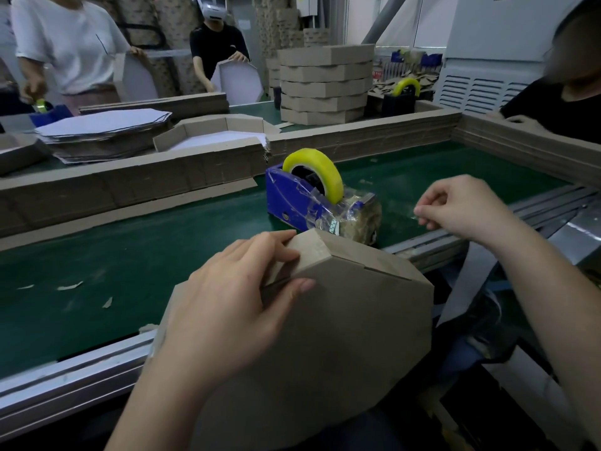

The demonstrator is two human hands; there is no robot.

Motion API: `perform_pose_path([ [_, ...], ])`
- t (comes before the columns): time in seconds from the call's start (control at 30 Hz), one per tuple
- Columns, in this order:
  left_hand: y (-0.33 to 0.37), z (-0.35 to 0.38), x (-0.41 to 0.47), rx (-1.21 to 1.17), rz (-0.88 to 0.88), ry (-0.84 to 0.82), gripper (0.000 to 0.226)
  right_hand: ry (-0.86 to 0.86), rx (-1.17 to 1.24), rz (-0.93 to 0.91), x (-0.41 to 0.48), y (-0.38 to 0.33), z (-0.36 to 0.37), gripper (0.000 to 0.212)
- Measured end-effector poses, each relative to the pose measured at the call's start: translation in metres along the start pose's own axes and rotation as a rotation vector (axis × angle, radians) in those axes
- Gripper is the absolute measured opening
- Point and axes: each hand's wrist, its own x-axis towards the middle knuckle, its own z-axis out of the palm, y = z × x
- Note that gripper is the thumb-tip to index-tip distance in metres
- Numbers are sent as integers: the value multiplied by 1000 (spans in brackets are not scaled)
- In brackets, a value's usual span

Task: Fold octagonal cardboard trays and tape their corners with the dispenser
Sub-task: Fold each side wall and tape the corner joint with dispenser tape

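Note:
A brown octagonal cardboard tray (341, 320) leans over the near edge of the belt with its underside toward me. My left hand (227, 304) grips its upper left corner, fingers curled over the folded side walls. A blue tape dispenser (292, 203) with a yellow-green roll of clear tape (328, 172) stands on the belt just behind the tray. My right hand (461, 206) hovers to the right of the dispenser, thumb and fingers pinched on a short piece of clear tape that is hard to see.
The green conveyor belt (130, 255) has cardboard walls along its far side. Flat tray blanks (104, 131) and a half-folded tray (214, 131) lie at the back left, a stack of folded trays (325, 83) behind. Other people work at the far side and at the right.

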Motion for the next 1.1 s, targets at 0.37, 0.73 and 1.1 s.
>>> perform_pose_path([
  [0.37,3,-2,-5,-82,-41,2,31,-431,489,-318,-35,-105,-39,7],
  [0.73,7,-4,-8,-68,-30,17,33,-945,381,-139,-18,-120,-3,17],
  [1.1,10,-5,-9,-89,-17,9,48,-965,362,-130,-16,-117,-5,18],
])
